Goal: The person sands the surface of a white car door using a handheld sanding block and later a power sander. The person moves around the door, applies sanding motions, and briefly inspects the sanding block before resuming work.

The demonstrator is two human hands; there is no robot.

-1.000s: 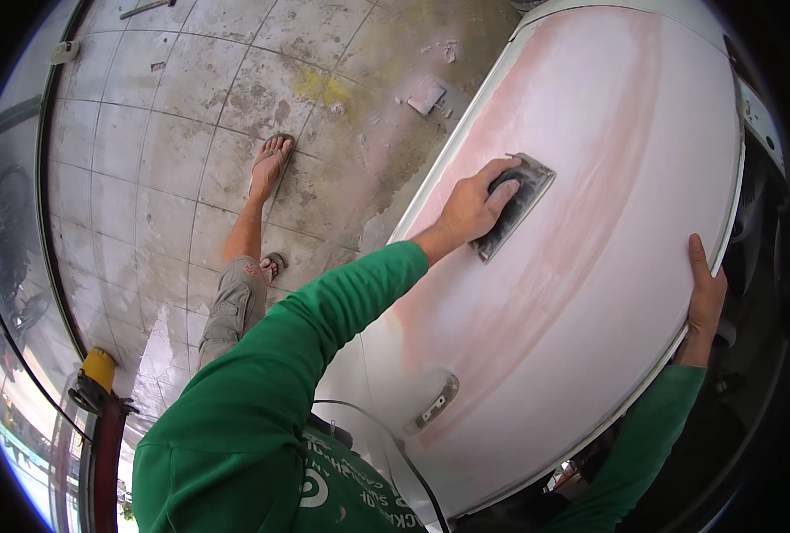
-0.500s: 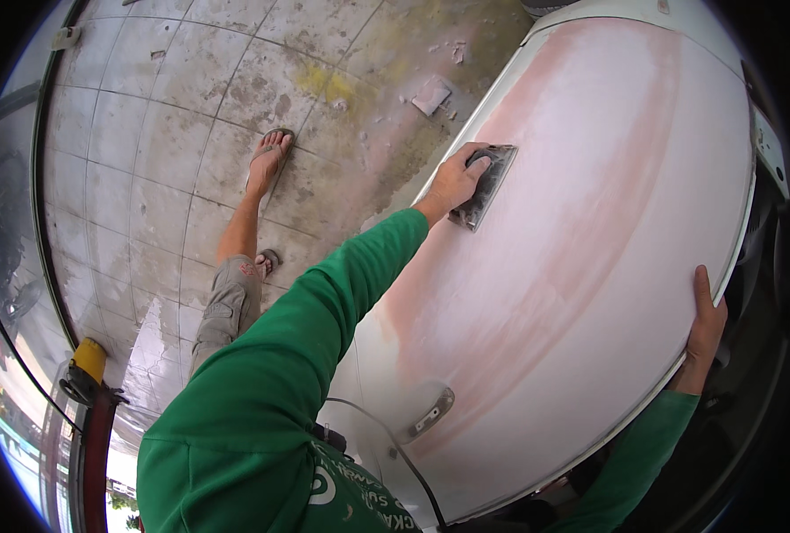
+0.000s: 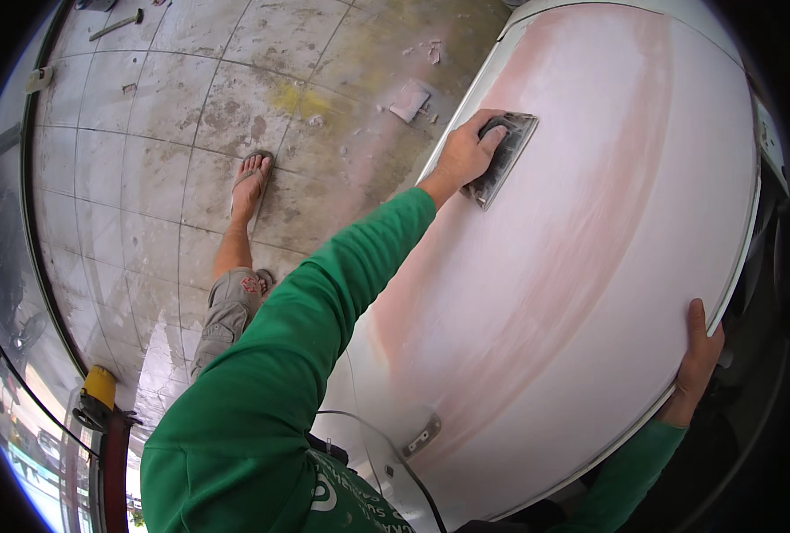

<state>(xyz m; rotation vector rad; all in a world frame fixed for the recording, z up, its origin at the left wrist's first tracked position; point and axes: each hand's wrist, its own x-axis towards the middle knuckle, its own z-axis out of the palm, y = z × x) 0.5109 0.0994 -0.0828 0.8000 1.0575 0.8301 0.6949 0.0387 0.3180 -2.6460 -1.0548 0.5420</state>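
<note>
My left hand [image 3: 468,153] grips a dark, flat sanding block [image 3: 507,165], thumb on top, pressed against a white car door [image 3: 555,417]. The block lies near the door's left edge, on a broad pale area of filler bordered by pinkish bands [image 3: 630,191]. At the opposite edge, my right hand [image 3: 698,369] clasps the door's rim. Its thumb rests along the face, while the other fingers are hidden behind the edge. Below the filler sits an elongated, handle-like fitting [image 3: 422,436] with holes in it.
To the left spreads a dusty tiled floor [image 3: 150,191] with a pinkish block-like piece [image 3: 409,100], crumbs and a hammer [image 3: 117,25]. My sandalled foot [image 3: 251,180] stands there. A dark cable [image 3: 393,446] passes between me and the door. A yellow-and-black object [image 3: 99,388] is at lower left.
My left hand has slid the sanding block up and to the right over the door. The right hand appears slightly lower along the rim. The view has shifted, bringing the hammer into sight.
</note>
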